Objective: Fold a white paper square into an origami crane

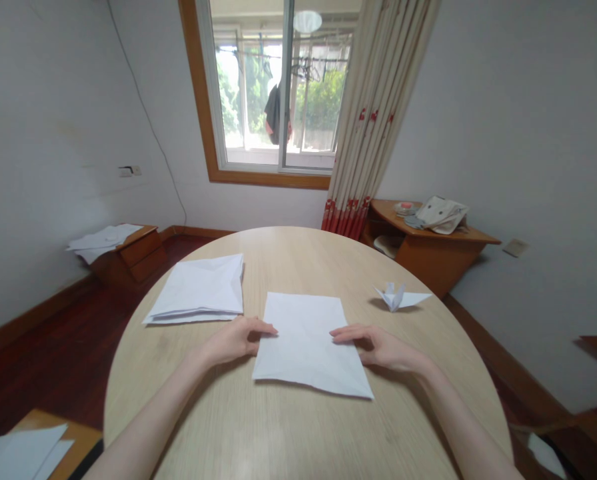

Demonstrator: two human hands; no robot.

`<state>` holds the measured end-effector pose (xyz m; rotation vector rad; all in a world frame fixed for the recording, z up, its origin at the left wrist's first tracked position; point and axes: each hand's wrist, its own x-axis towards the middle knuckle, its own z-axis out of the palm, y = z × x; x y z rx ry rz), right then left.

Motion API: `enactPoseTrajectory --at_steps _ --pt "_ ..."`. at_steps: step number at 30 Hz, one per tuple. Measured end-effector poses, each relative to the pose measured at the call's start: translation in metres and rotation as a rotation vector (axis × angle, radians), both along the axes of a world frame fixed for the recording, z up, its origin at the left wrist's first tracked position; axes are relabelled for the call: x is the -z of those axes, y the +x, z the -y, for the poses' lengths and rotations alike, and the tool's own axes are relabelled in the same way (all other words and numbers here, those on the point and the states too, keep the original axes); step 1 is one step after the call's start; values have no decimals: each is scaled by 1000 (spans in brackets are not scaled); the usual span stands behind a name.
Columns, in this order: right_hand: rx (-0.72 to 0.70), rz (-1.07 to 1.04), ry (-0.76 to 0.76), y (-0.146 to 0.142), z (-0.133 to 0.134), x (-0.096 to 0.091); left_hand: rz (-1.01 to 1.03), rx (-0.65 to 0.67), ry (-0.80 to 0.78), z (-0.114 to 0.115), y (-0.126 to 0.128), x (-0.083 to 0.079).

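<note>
A white sheet of paper (306,353) lies in front of me on the round table, its near edge slightly wavy. My left hand (239,339) grips its left edge, fingertips on top and thumb at the side. On the opposite edge, my right hand (381,347) holds the sheet the same way, with its lower fingers partly hidden by the paper. Beyond my left hand rests a stack of white paper (198,288), its layers a little apart at the near side. A folded paper crane (396,299) stands farther off, past my right hand.
The round wooden table (298,440) has a curved edge all around. A small cabinet with papers (106,239) stands at far left, and a corner cabinet (438,257) holding a bag (441,215) at far right. More papers (21,453) lie at lower left.
</note>
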<state>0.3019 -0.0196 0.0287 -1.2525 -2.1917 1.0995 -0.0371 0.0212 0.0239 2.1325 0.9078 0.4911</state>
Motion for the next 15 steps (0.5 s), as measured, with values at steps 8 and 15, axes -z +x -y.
enactPoseTrajectory --at_steps 8,15 --pt "47 -85 -138 2 0 0 13 -57 -77 -3 -1 3" --pt "116 -142 -186 0 1 -4 13 -145 -76 -3 3 3"
